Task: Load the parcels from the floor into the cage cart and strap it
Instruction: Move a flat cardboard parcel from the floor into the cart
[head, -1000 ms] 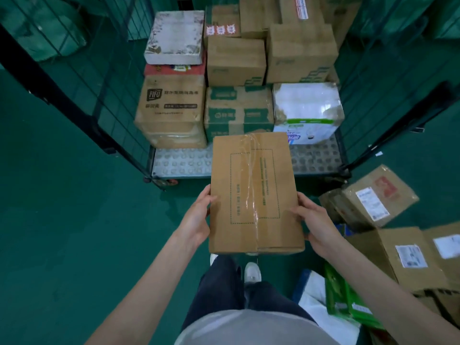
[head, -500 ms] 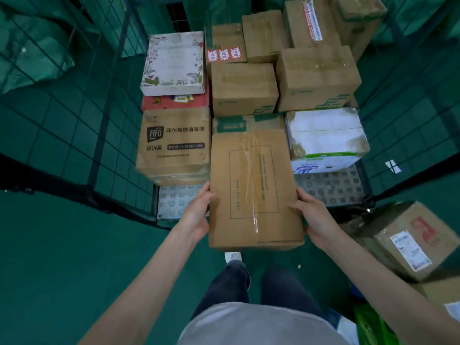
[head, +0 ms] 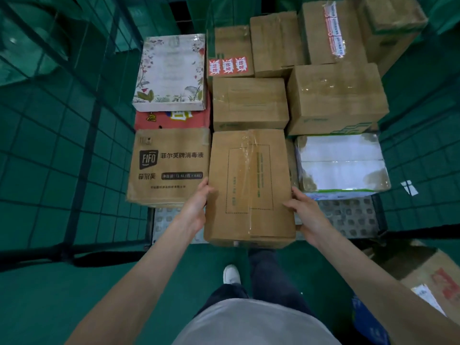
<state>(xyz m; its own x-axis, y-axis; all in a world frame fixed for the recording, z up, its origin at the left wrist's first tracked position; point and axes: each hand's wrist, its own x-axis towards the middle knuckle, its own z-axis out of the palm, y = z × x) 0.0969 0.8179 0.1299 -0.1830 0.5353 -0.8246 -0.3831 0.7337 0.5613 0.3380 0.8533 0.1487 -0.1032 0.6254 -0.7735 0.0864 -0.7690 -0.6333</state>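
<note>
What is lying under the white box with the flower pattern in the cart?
Under the floral box lies a red printed box; only its front strip shows. Whatever is below or behind that is covered.

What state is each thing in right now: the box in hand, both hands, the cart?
Taped brown box: sealed, held level at the cart's front.
Left hand: gripping its left side.
Right hand: gripping its right side.
Cage cart: front open, partly loaded, no strap visible.
</note>
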